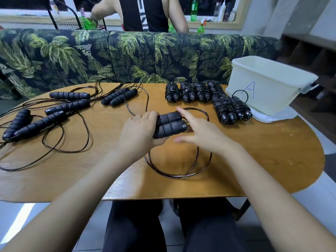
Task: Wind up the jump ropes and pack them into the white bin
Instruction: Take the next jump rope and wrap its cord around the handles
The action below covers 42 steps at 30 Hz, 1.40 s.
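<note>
Knees (163, 224) in dark trousers sit under the near edge of a wooden table (254, 151), and two bare forearms reach forward over it. Near the table's middle, the left hand (140, 130) has its fingers curled round a pair of black foam handles (170, 124), held side by side. The right hand (198, 132) hovers just beside the handles' free ends. Its fingers are spread and straight, and though blurred it seems to hold nothing. This rope's thin cord (172, 176) lies in loose loops between the hands and the near edge.

Wound ropes (187, 91) lie in a row along the far edge toward the right, with more just beside the white bin (269, 84). The bin stands on a cloth (272, 115) at the far right corner; its inside cannot be seen. Loose ropes (54, 110) sprawl across the left end.

Winding looks about to begin. To do it well, the handles should stay pressed parallel. The cord is best caught close to where it leaves them and laid in tight, even turns. Slack should be fed in gradually so the loops neither kink nor snag the loose ropes.
</note>
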{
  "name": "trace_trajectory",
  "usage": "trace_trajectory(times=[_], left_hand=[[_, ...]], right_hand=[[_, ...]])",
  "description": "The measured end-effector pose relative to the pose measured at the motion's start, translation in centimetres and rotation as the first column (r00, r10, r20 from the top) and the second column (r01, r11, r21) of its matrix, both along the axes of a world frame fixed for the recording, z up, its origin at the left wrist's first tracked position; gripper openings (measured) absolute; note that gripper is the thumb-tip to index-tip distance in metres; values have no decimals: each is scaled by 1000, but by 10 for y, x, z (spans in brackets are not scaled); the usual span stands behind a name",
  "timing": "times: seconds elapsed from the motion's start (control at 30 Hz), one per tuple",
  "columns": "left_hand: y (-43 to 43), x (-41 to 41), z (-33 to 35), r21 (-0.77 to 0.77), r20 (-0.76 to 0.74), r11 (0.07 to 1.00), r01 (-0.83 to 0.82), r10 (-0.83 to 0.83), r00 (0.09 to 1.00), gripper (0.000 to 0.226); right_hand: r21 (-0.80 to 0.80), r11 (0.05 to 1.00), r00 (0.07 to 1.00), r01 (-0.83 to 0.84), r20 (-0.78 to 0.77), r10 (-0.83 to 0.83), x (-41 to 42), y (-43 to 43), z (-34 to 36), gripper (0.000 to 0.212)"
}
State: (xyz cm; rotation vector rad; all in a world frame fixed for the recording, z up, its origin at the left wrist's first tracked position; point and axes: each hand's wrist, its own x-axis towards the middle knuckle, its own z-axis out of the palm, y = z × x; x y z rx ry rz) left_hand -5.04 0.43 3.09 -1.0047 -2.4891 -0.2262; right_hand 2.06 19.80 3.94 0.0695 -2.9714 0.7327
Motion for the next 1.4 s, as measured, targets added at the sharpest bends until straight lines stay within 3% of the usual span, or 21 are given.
trace_trajectory(times=[0.07, 0.1, 0.2, 0.27, 0.37, 0.43, 0.5, 0.53, 0.63, 0.73, 0.83, 0.93, 1.0, 1.07, 1.13, 1.27, 1.33, 1.4], left_hand=[[-7, 1, 2, 172, 126, 984, -43, 21, 992, 52], [-11, 2, 4, 235, 194, 968, -88, 42, 980, 50], [-13, 2, 1, 340, 337, 932, -123, 1, 942, 45], [-10, 0, 4, 523, 485, 839, -147, -151, 862, 38], [-5, -2, 12, 621, 569, 768, -158, -302, 765, 33], [-1, 2, 17, 670, 624, 726, -159, -434, 650, 40], [3, 11, 19, 697, 657, 696, -172, -523, 542, 40], [6, 16, 19, 698, 674, 695, -174, -554, 488, 44], [14, 29, 21, 697, 701, 707, -119, -636, 323, 68], [14, 31, 25, 679, 718, 729, -87, -635, 283, 35], [8, 31, 27, 631, 745, 776, -18, -599, 293, 27], [-1, 23, 25, 532, 751, 842, 88, -518, 410, 23], [-6, 14, 24, 422, 700, 888, 185, -448, 555, 45], [-12, 8, 22, 185, 593, 955, 232, -297, 748, 59], [-18, 4, 17, -60, 411, 977, 206, -164, 897, 58], [-21, 2, 2, -340, 77, 933, 114, -93, 993, 55], [-17, 3, -5, -393, 55, 916, 75, -58, 997, 56], [-14, 2, -6, -343, 114, 939, 17, 23, 993, 59]], right_hand=[[-330, 944, 998, -13, -55, -5, 2, 1, -10, 55], [-502, 865, 995, -20, -93, -31, 4, 2, -15, 44], [-877, 481, 998, -21, -51, -49, 12, -3, -29, 37], [-974, 225, 999, -11, -2, 42, 17, -11, -41, 36], [-999, 45, 992, -10, -5, 122, 20, -21, -58, 39], [-991, -132, 988, 17, -4, 155, 19, -25, -68, 41], [-980, -194, 985, 39, 5, 172, 18, -28, -73, 40], [-986, -161, 983, 52, 22, 183, 17, -30, -73, 37], [-996, 62, 976, 63, 74, 204, 11, -35, -69, 35], [-958, 286, 969, 2, 72, 235, 9, -34, -61, 42], [-821, 566, 948, -71, 120, 294, 7, -22, -48, 35], [-634, 762, 947, -129, 151, 285, 2, -2, -31, 35], [-564, 812, 944, -149, 162, 286, -2, 13, -20, 36], [-484, 861, 945, -154, 182, 271, -4, 25, -10, 36], [-410, 901, 948, -141, 206, 242, -6, 35, -1, 37], [-356, 930, 957, -90, 227, 180, -6, 47, 13, 38], [-335, 938, 965, -86, 206, 162, -6, 47, 17, 40], [-320, 943, 971, -85, 187, 151, -4, 42, 17, 40]])
